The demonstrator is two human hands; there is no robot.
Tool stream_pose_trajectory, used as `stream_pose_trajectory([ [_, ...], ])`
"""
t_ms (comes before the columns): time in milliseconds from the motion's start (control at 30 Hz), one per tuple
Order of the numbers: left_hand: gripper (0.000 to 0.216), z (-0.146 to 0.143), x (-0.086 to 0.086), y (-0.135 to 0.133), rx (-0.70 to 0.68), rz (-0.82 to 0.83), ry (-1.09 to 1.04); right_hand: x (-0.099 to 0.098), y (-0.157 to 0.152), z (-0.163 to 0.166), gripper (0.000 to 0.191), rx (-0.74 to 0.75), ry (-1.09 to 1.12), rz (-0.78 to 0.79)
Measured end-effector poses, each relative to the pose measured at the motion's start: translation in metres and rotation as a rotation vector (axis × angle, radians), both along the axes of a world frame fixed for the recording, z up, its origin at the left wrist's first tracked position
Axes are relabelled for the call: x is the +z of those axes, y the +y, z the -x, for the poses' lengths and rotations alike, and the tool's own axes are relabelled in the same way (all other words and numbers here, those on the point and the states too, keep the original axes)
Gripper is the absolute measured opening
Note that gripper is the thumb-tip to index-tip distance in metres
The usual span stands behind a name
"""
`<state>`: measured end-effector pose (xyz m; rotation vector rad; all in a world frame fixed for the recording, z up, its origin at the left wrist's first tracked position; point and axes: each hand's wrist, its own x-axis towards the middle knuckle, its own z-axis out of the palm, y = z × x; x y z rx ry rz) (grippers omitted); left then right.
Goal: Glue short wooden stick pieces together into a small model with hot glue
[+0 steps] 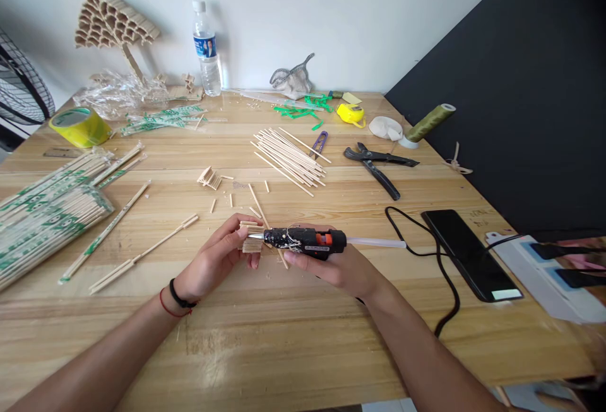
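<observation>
My right hand grips a black hot glue gun that lies level and points left, a clear glue stick jutting from its back end. The gun's metal tip reaches a small block of short wooden sticks, pinched in my left hand. Whether the tip touches the wood I cannot tell. Under the gun a single chopstick lies slantwise on the table. Just beyond my hands are a small glued wooden piece and several short cut stick bits.
Loose chopsticks, purple snips and black cutters lie beyond my hands. Wrapped chopsticks cover the left side. On the right are a phone, a black cable and a power strip. A water bottle stands behind.
</observation>
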<state>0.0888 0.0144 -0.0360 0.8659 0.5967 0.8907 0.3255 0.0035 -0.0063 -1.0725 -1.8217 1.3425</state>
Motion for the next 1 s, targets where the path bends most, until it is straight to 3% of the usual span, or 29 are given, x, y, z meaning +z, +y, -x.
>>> stream_pose_trajectory([
  [633, 0.031, 0.0019, 0.0007, -0.0004, -0.023, 0.002, 0.027, 0.0028, -0.0007, 0.0004, 0.015, 0.017, 0.000, 0.033],
  [1000, 0.030, 0.0013, 0.0004, 0.0007, -0.032, 0.021, -0.005, 0.0011, -0.0006, 0.0004, 0.011, 0.004, 0.150, 0.117],
])
